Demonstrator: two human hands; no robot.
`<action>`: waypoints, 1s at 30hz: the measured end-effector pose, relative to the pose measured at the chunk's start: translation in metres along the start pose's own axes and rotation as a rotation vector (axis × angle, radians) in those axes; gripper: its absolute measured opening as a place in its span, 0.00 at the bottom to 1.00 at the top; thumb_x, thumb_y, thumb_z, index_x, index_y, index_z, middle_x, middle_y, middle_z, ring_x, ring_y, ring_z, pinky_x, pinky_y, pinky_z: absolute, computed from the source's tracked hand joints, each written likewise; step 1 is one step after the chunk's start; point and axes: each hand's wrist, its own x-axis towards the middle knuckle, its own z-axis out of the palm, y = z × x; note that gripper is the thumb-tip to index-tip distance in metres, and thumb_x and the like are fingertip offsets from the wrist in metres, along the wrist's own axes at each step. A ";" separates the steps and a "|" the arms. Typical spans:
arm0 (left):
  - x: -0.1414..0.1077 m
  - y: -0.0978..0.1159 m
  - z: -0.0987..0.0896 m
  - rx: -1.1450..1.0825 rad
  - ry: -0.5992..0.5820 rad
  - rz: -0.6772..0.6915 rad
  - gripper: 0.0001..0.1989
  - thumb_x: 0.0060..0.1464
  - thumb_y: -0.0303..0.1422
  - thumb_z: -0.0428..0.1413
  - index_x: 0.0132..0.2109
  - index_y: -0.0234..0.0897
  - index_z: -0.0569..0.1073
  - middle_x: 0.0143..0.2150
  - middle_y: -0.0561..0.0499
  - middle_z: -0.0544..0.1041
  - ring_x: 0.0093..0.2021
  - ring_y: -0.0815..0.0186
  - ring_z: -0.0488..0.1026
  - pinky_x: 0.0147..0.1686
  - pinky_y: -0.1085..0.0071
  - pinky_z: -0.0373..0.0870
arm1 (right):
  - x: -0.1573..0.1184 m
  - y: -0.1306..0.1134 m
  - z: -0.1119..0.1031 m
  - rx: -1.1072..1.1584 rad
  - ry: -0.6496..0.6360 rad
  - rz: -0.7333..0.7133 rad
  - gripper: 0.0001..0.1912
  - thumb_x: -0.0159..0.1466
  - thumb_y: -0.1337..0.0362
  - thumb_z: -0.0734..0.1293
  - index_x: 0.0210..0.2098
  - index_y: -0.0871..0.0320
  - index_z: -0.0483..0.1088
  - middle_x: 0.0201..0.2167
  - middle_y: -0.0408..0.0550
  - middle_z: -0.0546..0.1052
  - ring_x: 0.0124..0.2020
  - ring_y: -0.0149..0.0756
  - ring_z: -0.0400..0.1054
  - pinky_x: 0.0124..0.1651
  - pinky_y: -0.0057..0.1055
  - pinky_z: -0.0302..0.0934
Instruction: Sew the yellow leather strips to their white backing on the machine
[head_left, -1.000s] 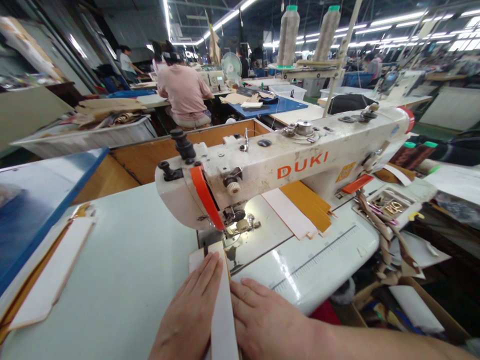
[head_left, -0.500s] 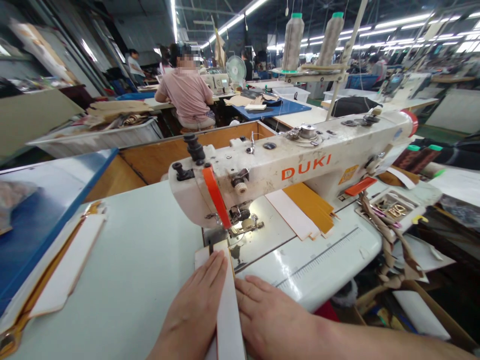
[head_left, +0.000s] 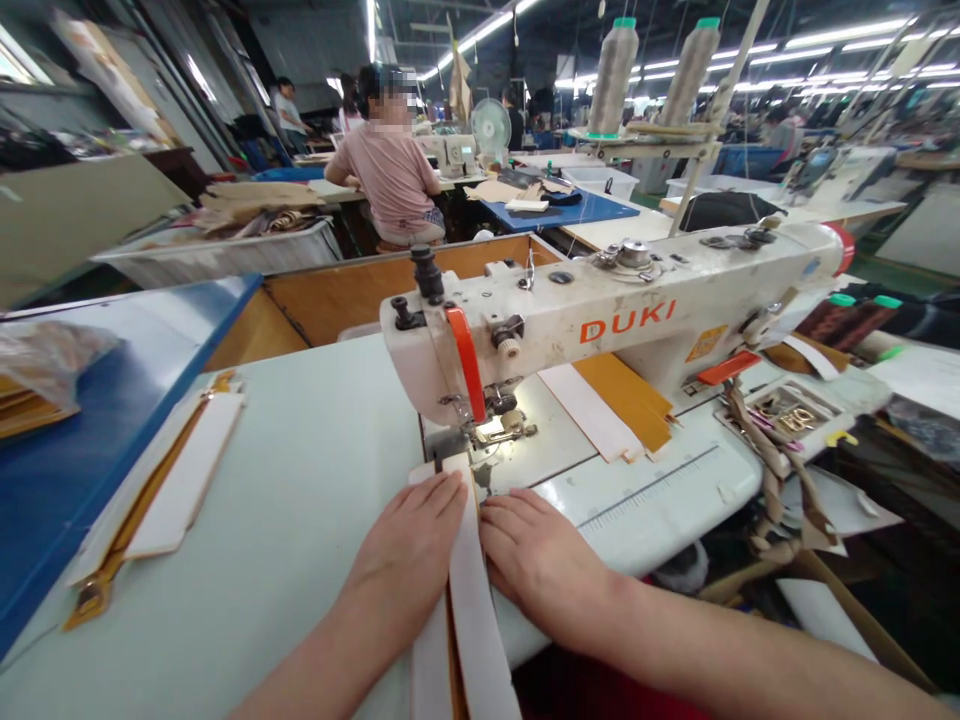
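Observation:
A long white strip with brown edges [head_left: 480,610] runs from the front edge of the table up to the presser foot of the white sewing machine [head_left: 555,315]. My left hand [head_left: 416,530] lies flat on the strip's left side, fingers stretched toward the needle area. On the right, my right hand [head_left: 536,550] rests with extended fingers against the strip's right edge. A second white layer [head_left: 431,650] shows beside it at the left, with a brown band between the two. The strip's far end is just short of the foot.
Another white and brown piece [head_left: 176,480] lies on the left of the table. White and mustard pieces [head_left: 619,400] sit under the machine arm. A tray of metal parts [head_left: 795,412] is at the right. A person in pink [head_left: 390,180] sits beyond.
The view has shifted, so the machine appears farther right and more of the strip's near part shows. Both hands keep their places along the strip, close to its far end.

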 end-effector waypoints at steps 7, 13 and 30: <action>0.001 0.002 0.002 0.040 0.085 0.104 0.22 0.56 0.21 0.42 0.53 0.25 0.72 0.53 0.37 0.76 0.52 0.56 0.72 0.53 0.60 0.69 | 0.011 0.012 -0.001 0.005 0.077 -0.077 0.08 0.69 0.70 0.60 0.36 0.63 0.69 0.37 0.51 0.74 0.42 0.39 0.66 0.51 0.37 0.62; 0.001 0.006 0.003 0.119 0.167 0.154 0.22 0.55 0.19 0.40 0.50 0.25 0.73 0.51 0.38 0.77 0.52 0.57 0.72 0.52 0.61 0.68 | 0.012 0.018 -0.001 -0.029 0.160 -0.264 0.11 0.70 0.71 0.58 0.35 0.65 0.71 0.40 0.54 0.75 0.45 0.39 0.66 0.51 0.36 0.61; 0.010 0.013 0.015 0.136 0.246 0.088 0.22 0.54 0.18 0.41 0.50 0.23 0.73 0.51 0.36 0.77 0.53 0.56 0.72 0.53 0.60 0.68 | 0.026 0.046 -0.004 -0.069 0.082 -0.452 0.12 0.68 0.71 0.59 0.29 0.61 0.68 0.33 0.49 0.75 0.36 0.36 0.69 0.46 0.33 0.63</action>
